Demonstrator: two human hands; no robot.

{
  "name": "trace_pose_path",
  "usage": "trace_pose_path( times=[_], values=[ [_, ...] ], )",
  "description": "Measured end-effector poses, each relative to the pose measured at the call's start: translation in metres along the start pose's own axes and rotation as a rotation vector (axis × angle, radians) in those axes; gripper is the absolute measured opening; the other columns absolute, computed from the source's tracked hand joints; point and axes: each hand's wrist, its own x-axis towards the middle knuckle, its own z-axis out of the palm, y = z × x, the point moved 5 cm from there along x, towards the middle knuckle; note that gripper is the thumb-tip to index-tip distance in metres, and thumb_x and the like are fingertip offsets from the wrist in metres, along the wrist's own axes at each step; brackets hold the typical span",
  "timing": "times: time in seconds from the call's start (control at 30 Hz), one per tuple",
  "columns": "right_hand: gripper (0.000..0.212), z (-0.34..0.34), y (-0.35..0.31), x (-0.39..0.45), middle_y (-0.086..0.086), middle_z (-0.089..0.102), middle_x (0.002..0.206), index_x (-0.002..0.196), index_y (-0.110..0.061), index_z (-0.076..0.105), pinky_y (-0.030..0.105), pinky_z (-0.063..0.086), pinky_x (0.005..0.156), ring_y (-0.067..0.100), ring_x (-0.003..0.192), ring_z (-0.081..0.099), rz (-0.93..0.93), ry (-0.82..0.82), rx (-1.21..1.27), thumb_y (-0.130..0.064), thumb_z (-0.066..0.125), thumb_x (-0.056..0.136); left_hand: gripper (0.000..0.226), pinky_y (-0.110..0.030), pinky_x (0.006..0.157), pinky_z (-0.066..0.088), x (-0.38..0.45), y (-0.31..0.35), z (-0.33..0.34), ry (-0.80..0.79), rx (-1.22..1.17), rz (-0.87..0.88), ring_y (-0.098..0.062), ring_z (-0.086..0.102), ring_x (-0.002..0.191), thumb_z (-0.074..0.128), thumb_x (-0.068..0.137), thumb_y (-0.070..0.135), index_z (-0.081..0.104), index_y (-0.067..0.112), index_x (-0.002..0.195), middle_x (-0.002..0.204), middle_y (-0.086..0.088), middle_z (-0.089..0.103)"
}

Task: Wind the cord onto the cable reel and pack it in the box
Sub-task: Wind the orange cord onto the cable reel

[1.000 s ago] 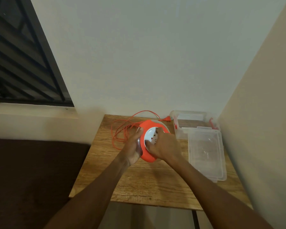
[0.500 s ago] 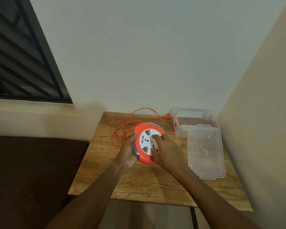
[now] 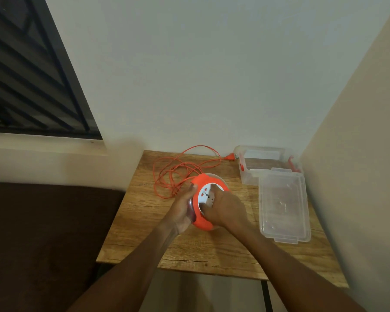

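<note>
2 hands hold the orange reel mid-frame: left hand grips its edge, right hand fingers curl on its face; loose cord lies above on the bench.

Wooden worktop, grained, set into a wall corner. On it: loose orange cord in loops at the far left, its plug at the far edge; clear plastic box with red latches at the far right corner; clear lid flat just in front, overlapping the box's near rim.
</note>
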Motion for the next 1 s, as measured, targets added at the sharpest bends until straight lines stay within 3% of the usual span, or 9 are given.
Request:
trace_pose_path(
  times=[0.13,0.23,0.37,0.43,0.5,0.57,0.7,0.9,1.0],
  values=[
    [0.042,0.022,0.014,-0.009,0.022,0.076,0.089,0.112,-0.007,0.059,0.019,0.037,0.038,0.011,0.041,0.049,0.674,-0.293,1.195,-0.045,0.058,0.094,0.029,-0.04,0.094,0.058,-0.002,-0.005,0.005,-0.072,0.071,0.052,-0.027,0.068,0.122,0.062,0.1,0.03,0.073,0.021,0.126,0.134,-0.014,0.07],
    [0.027,0.025,0.01,-0.013,0.021,0.075,0.078,0.106,-0.005,0.055,0.015,0.035,0.031,0.01,0.036,0.05,0.739,-0.373,1.422,-0.031,0.053,0.1,0.038,-0.042,0.092,0.059,-0.002,-0.001,0.001,-0.06,0.057,0.069,-0.031,0.069,0.119,0.064,0.099,0.037,0.069,0.016,0.13,0.133,-0.019,0.069],
    [0.024,0.005,0.018,-0.01,0.011,0.076,0.082,0.1,0.0,0.069,0.037,0.06,0.056,0.02,0.06,0.068,0.287,-0.139,0.703,-0.02,0.062,0.09,0.055,-0.046,0.084,0.062,0.0,0.001,-0.005,0.0,-0.01,0.026,-0.032,0.071,0.116,0.059,0.095,0.047,0.063,0.011,0.136,0.132,-0.019,0.07],
    [0.034,-0.008,0.016,-0.012,0.008,0.071,0.106,0.116,-0.01,0.065,0.038,0.059,0.072,0.024,0.089,0.069,0.028,0.068,0.174,-0.03,0.065,0.088,0.056,-0.047,0.085,0.063,0.002,0.001,-0.009,0.02,-0.039,-0.003,-0.03,0.073,0.113,0.058,0.094,0.05,0.065,0.011,0.134,0.129,-0.017,0.072],
    [0.052,-0.009,0.006,-0.014,0.008,0.06,0.129,0.137,-0.021,0.051,0.038,0.057,0.079,0.027,0.104,0.065,-0.17,0.103,-0.062,-0.035,0.064,0.088,0.057,-0.053,0.101,0.056,0.003,-0.001,-0.015,0.045,-0.057,-0.022,-0.031,0.072,0.113,0.058,0.093,0.049,0.066,0.009,0.132,0.129,-0.019,0.072],
    [0.065,-0.004,-0.001,-0.012,0.008,0.046,0.143,0.148,-0.031,0.037,0.04,0.057,0.083,0.029,0.113,0.06,-0.268,0.013,-0.143,-0.036,0.063,0.089,0.053,-0.055,0.11,0.045,0.004,-0.004,-0.02,0.064,-0.065,-0.042,-0.032,0.068,0.117,0.058,0.095,0.047,0.07,0.007,0.128,0.13,-0.022,0.071],
    [0.068,0.001,-0.01,-0.007,0.011,0.044,0.142,0.145,-0.037,0.033,0.043,0.055,0.082,0.034,0.113,0.06,-0.298,-0.073,-0.228,-0.045,0.064,0.086,0.046,-0.041,0.09,0.06,0.002,-0.013,-0.025,0.037,-0.095,-0.073,-0.027,0.075,0.108,0.059,0.095,0.047,0.081,0.011,0.114,0.124,-0.019,0.074],
    [0.06,0.006,-0.026,-0.008,0.007,0.068,0.111,0.143,-0.027,0.038,0.033,0.038,0.061,0.03,0.096,0.067,-0.267,0.135,-0.279,-0.042,0.059,0.089,0.047,-0.04,0.086,0.062,0.002,-0.008,-0.02,0.002,-0.126,-0.052,-0.03,0.07,0.12,0.061,0.096,0.046,0.077,0.01,0.121,0.132,-0.02,0.07],
    [0.063,0.006,-0.024,-0.005,0.006,0.068,0.119,0.147,-0.027,0.034,0.035,0.048,0.067,0.029,0.104,0.066,-0.264,0.153,-0.246,-0.045,0.059,0.091,0.052,-0.044,0.086,0.062,0.003,-0.001,-0.02,-0.006,-0.121,-0.034,-0.033,0.068,0.123,0.064,0.094,0.047,0.073,0.008,0.127,0.135,-0.021,0.068]
  ],
)
